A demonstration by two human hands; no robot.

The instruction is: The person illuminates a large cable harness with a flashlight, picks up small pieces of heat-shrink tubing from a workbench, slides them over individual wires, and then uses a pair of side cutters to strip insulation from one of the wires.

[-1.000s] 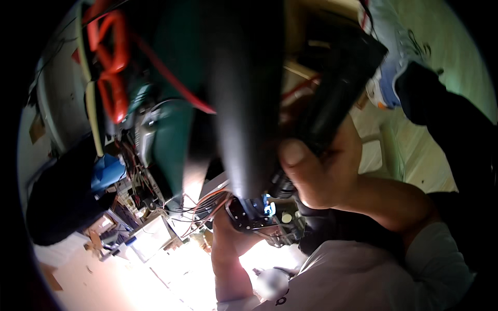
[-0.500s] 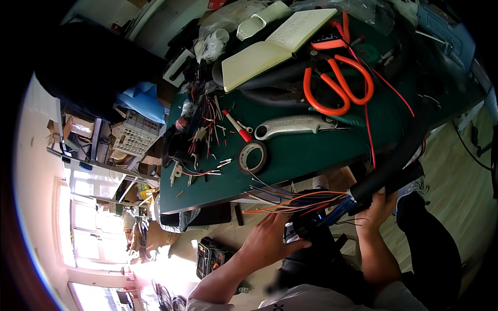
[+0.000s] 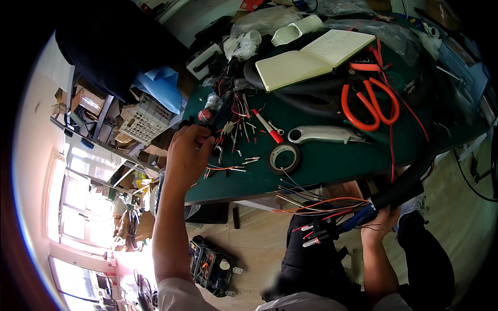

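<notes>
My right hand (image 3: 383, 224) grips a thick black-sheathed cable (image 3: 398, 193) just off the table's front edge. Out of its cut end fan loose wires (image 3: 332, 206) in orange, white, red and blue, some with connectors at the tips. My left hand (image 3: 187, 155) is over the table's left end, fingers curled together beside a heap of short wires and terminals (image 3: 238, 114); what they pinch, if anything, is hidden. Between the hands lie a tape roll (image 3: 284, 158), a grey metal-handled cutting knife (image 3: 321, 135) and a white-and-red stick-shaped tool (image 3: 268, 127).
Orange-handled cutters (image 3: 363, 109) lie on the green table (image 3: 332, 168) below an open notebook (image 3: 282, 70). Plastic bags (image 3: 270, 19) crowd the back. A tool bag (image 3: 210, 267) stands on the floor, and a white crate (image 3: 145, 123) is on the shelf at left.
My left hand has left the loose wires and reached up-left to the heap on the table. The right hand still holds the cable. The whole view has shifted slightly.
</notes>
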